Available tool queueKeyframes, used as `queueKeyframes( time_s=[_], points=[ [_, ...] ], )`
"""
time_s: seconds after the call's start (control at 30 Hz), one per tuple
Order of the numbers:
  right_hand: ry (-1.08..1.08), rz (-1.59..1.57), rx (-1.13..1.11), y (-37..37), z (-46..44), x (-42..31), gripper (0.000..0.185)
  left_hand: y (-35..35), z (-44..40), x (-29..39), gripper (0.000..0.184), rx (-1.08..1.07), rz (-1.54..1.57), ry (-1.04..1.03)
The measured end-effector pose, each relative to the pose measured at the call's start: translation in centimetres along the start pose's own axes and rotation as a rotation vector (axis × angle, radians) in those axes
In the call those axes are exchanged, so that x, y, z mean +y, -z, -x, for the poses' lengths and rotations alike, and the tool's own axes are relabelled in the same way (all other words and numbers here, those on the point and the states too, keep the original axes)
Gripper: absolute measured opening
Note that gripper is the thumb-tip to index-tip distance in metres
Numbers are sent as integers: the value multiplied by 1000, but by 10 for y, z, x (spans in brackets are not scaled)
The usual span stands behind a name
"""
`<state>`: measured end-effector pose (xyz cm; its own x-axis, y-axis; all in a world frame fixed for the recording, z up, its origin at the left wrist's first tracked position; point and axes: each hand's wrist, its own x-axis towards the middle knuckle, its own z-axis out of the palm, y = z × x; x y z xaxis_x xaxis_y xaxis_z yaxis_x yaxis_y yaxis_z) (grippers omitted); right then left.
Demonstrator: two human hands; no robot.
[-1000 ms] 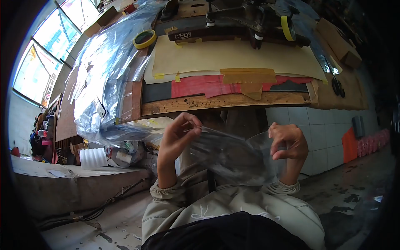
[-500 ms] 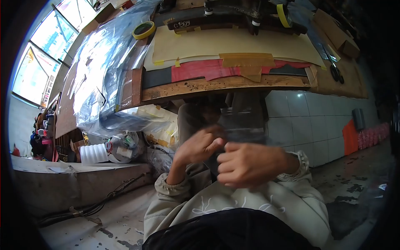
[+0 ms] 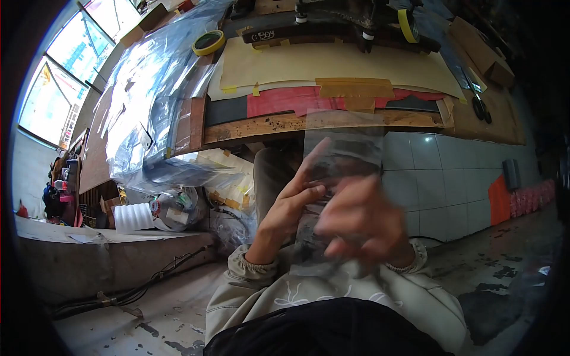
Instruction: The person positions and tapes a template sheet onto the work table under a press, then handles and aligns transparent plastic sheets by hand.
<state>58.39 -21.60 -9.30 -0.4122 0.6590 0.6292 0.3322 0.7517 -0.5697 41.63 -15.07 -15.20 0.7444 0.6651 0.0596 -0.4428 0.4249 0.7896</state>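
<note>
A clear plastic sheet or bag is upright in front of my body, its top end overlapping the view of the table's front edge. My left hand grips its left side, with the thumb in front and the index finger stretched up along the plastic. Over the sheet's right half is my right hand, smeared by motion, fingers pointing left. Whether the right hand pinches the plastic cannot be made out. The lower part of the sheet hangs down against my light sweatshirt.
Ahead is a work table with a wooden front edge, a cream board and red strip. A yellow tape roll and piled plastic sheets lie left; scissors lie right. A dark bar crosses the back.
The plastic sheet is now spread out tall between my hands, where before it was a blur beyond them. My left index finger has extended upward, and my right hand has turned and opened somewhat.
</note>
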Motion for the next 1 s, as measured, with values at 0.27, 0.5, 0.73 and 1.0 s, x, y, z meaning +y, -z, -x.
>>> queueKeyframes(
  time_s=[0.27, 0.5, 0.73, 1.0],
  points=[
    [-496, 59, 402, 28, -2, 44, 61, -8, 1, 12, 65, -139, -71, -101],
    [-280, 521, 326, 20, -13, 41, 60, -9, 3, 15, 71, 6, -109, -79],
    [-330, 398, 170, 16, -10, 40, 48, -8, 4, 16, 64, 9, -140, -100],
    [-337, 241, 399, 16, -20, 44, 57, 2, 0, 11, 62, -41, -204, -163]
  ],
)
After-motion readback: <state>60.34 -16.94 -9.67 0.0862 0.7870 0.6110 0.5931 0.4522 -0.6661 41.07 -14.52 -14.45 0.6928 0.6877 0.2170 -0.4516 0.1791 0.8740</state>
